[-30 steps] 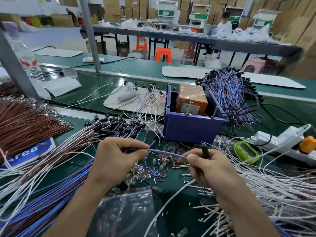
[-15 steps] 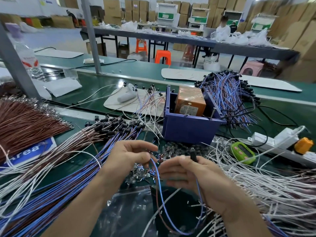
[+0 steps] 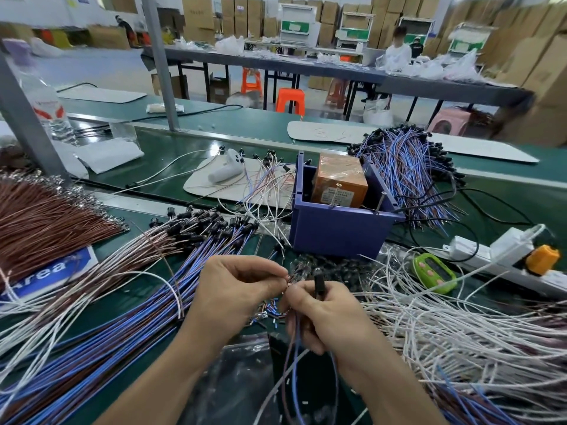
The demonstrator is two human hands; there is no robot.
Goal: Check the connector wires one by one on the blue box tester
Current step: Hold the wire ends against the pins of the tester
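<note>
Connector wire (image 3: 294,360), thin blue and reddish strands ending in a black plug (image 3: 319,286), hangs looped just in front of the blue box tester (image 3: 334,231). Right hand (image 3: 325,317) grips the plug and strands; left hand (image 3: 236,289) pinches the bare wire tips beside it. An orange block (image 3: 340,182) sits inside the tester, with bundled blue wires (image 3: 408,176) behind it.
</note>
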